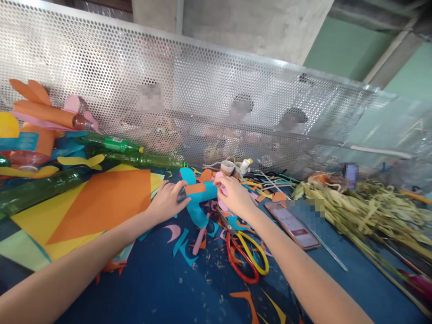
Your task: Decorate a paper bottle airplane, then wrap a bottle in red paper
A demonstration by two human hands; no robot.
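Note:
A blue and orange paper-covered tube point(201, 192) with curved blue paper pieces lies across the middle of the blue table. My left hand point(168, 199) grips its dark left end between thumb and fingers. At the right end, my right hand point(232, 193) is closed on the tube and a bit of pink paper. Below my right hand lie scissors point(242, 255) with one red and one yellow handle loop. Blue, pink and orange paper scraps point(185, 248) are scattered around the tube.
Orange and yellow paper sheets point(107, 199) lie left, near green bottles point(119, 145) and paper-covered bottles point(41, 125). A phone point(292, 224), a metal strip and dried husks point(373, 213) are on the right. Behind a perforated metal screen point(199, 87), several people are visible.

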